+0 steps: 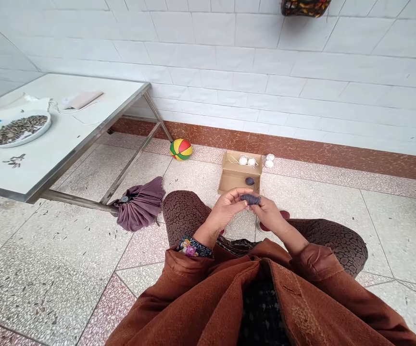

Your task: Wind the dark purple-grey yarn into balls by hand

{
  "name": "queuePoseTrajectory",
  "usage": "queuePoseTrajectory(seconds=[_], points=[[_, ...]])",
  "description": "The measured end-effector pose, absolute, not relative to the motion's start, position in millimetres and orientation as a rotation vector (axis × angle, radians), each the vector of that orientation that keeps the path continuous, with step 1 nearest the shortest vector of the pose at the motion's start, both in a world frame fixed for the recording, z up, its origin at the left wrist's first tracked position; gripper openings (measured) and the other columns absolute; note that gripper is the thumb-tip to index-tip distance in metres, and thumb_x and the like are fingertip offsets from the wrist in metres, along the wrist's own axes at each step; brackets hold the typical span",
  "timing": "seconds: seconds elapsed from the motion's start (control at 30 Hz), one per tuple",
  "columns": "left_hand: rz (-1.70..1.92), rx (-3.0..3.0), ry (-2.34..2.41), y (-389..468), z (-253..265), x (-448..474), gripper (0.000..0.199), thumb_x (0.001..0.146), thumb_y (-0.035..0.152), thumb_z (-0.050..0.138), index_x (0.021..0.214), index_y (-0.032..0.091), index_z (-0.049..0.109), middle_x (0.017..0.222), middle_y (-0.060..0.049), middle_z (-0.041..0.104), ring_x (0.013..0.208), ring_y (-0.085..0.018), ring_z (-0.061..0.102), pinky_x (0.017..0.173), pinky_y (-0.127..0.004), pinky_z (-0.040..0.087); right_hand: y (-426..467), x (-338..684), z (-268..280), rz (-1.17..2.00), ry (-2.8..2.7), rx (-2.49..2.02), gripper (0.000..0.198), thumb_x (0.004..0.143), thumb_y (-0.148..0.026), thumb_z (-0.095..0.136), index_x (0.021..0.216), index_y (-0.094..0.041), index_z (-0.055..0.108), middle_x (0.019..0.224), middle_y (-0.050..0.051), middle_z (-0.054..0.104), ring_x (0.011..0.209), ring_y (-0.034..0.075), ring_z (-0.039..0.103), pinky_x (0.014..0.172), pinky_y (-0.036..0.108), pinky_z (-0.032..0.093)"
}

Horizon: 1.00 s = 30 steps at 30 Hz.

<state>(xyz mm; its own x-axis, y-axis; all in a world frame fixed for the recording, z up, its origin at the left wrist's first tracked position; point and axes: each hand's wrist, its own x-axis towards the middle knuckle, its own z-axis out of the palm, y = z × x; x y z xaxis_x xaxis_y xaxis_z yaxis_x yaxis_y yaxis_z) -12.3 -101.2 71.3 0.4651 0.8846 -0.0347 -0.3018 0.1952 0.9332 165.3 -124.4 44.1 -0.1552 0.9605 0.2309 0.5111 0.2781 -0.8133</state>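
Observation:
Between my two hands, over my lap, is a small bundle of dark grey yarn (250, 199) with its strands wound side by side. My left hand (225, 209) pinches its left end between thumb and fingers. At the right end, my right hand (268, 211) has its fingers closed on the same bundle. Just beyond my hands an open cardboard box (229, 182) stands on the floor. In its near part lies a dark grey yarn ball (249, 181); white yarn balls (243, 160) rest in its far part.
More white balls (269, 164) sit right of the box. A colourful ball (181, 149) lies by the leg of a white table (95, 113) at left, which bears a plate of seeds (49, 126). Purple cloth (141, 204) is on the floor. A tiled wall (211, 38) rises ahead.

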Motion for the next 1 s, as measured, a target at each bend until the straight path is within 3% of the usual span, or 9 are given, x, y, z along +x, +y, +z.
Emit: queuePoseTrajectory(seconds=[0.07, 0.17, 0.3, 0.5, 0.67, 0.83, 1.0], points=[[0.949, 1.026, 0.746, -99.1, 66.1, -12.0, 0.033, 0.076, 0.026, 0.075, 0.108, 0.020, 0.072, 0.100, -0.005, 0.072, 0.086, -0.015, 0.064, 0.080, -0.029, 0.049, -133.8, 159.5, 37.3, 0.761, -1.843, -1.322, 0.027, 0.101, -0.035, 0.049, 0.086, -0.022, 0.067, 0.074, 0.003, 0.067, 0.069, 0.019, 0.064, 0.067, 0.031, 0.051], [0.987, 0.997, 0.830, -95.7, 61.4, -12.6, 0.031, 0.075, 0.026, 0.075, 0.105, 0.019, 0.072, 0.099, -0.004, 0.072, 0.079, -0.013, 0.062, 0.078, -0.029, 0.048, -144.0, 154.2, 42.0, 0.758, -2.018, -1.235, 0.027, 0.104, -0.034, 0.047, 0.091, -0.022, 0.068, 0.082, 0.005, 0.069, 0.078, 0.020, 0.066, 0.073, 0.032, 0.053], [1.047, 1.032, 0.881, -95.2, 63.1, -13.3, 0.027, 0.075, 0.022, 0.073, 0.101, 0.019, 0.069, 0.103, -0.004, 0.072, 0.087, -0.014, 0.064, 0.086, -0.030, 0.048, -146.6, 156.5, 68.9, 0.646, -2.175, -1.128, 0.026, 0.105, -0.034, 0.049, 0.093, -0.022, 0.069, 0.085, 0.006, 0.069, 0.080, 0.020, 0.065, 0.076, 0.033, 0.053], [0.973, 1.108, 0.806, -101.5, 70.7, -12.5, 0.028, 0.074, 0.016, 0.074, 0.100, 0.017, 0.065, 0.090, 0.000, 0.068, 0.081, -0.011, 0.060, 0.079, -0.026, 0.045, -117.2, 173.0, 104.0, 0.522, -1.902, -1.199, 0.018, 0.102, -0.033, 0.056, 0.095, -0.023, 0.070, 0.088, 0.005, 0.070, 0.083, 0.020, 0.065, 0.077, 0.032, 0.052], [0.924, 0.980, 0.614, -104.3, 74.3, -9.8, 0.048, 0.074, 0.021, 0.078, 0.120, 0.022, 0.062, 0.095, -0.002, 0.068, 0.082, -0.012, 0.061, 0.076, -0.027, 0.047, -99.2, 175.6, 73.8, 0.629, -1.726, -1.326, 0.023, 0.100, -0.036, 0.055, 0.087, -0.022, 0.067, 0.083, 0.003, 0.069, 0.078, 0.019, 0.064, 0.073, 0.031, 0.051], [0.975, 0.892, 0.752, -98.9, 65.3, -10.3, 0.036, 0.072, 0.025, 0.078, 0.106, 0.018, 0.068, 0.094, -0.002, 0.070, 0.076, -0.011, 0.060, 0.079, -0.029, 0.048, -125.9, 162.3, 34.0, 0.720, -1.888, -1.318, 0.026, 0.103, -0.036, 0.050, 0.088, -0.022, 0.066, 0.080, 0.004, 0.068, 0.076, 0.019, 0.064, 0.071, 0.031, 0.051], [1.035, 1.075, 0.955, -92.7, 59.6, -16.1, 0.030, 0.073, 0.020, 0.071, 0.103, 0.018, 0.068, 0.097, -0.002, 0.071, 0.082, -0.013, 0.061, 0.082, -0.029, 0.046, -150.2, 161.8, 43.8, 0.688, -2.128, -1.203, 0.027, 0.106, -0.035, 0.047, 0.093, -0.022, 0.067, 0.085, 0.005, 0.068, 0.081, 0.020, 0.065, 0.076, 0.032, 0.052]])
